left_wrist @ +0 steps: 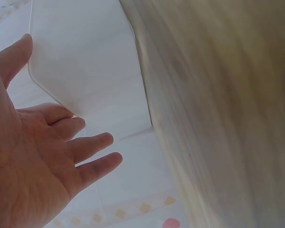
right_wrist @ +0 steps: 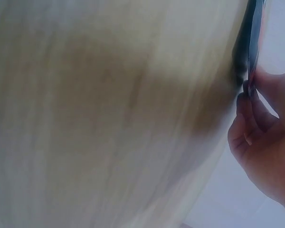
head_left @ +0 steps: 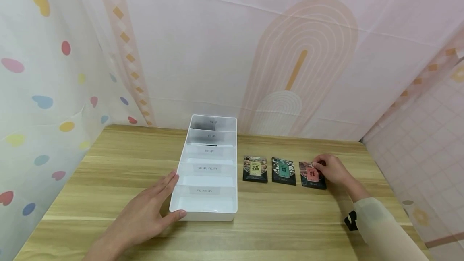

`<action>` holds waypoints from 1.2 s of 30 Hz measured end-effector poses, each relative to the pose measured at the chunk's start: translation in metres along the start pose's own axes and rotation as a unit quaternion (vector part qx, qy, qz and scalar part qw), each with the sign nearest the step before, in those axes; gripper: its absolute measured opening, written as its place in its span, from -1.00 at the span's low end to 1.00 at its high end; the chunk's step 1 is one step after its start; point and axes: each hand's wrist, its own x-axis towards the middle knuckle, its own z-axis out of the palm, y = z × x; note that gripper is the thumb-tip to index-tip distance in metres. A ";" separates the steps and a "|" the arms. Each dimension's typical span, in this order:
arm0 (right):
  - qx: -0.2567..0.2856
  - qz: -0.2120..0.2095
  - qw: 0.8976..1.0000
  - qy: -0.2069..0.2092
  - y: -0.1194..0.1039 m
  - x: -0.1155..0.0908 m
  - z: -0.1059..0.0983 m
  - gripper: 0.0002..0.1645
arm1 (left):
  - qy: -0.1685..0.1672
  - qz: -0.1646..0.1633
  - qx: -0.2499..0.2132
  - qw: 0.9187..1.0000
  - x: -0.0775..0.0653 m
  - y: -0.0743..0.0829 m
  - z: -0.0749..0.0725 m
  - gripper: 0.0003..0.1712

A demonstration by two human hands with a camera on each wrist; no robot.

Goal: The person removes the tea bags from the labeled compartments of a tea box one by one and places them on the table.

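the left hand [head_left: 148, 208] lay spread at the near left corner of a white box [head_left: 208, 216], its fingers mostly straight, thumb against the near wall and fingertips along the left side; it was steadied there without being curled round anything. the right hand [head_left: 332, 168] was nearly closed, thumb and fingers pinching the upper right corner of a dark packet with a red label [head_left: 311, 175]. that packet was the rightmost of three in a row on the wooden table [head_left: 275, 228], to the right of the box; whether it lay wholly flat i couldn't tell.

just to its left was a packet with a green label [head_left: 284, 171], and beyond that one with a yellow label [head_left: 255, 168], nearest the box and a little apart from it. neither had a hand on it.

the box stood open, split crosswise into five compartments, each with a printed label. something dark showed in the two far ones, too little of it to make out. a pale sleeve [head_left: 380, 220] covered the right forearm, and a patterned cloth [head_left: 188, 51] hung behind the table.
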 end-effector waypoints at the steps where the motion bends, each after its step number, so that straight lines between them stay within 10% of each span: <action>1: 0.001 0.002 1.000 -0.002 0.000 0.000 0.000 -0.82 | -0.001 -0.001 -0.001 1.000 0.000 0.000 0.000 0.06; 36: 0.015 0.010 1.000 0.023 -0.011 -0.006 -0.008 -0.75 | -0.002 -0.002 0.001 1.000 0.000 0.000 -0.001 0.06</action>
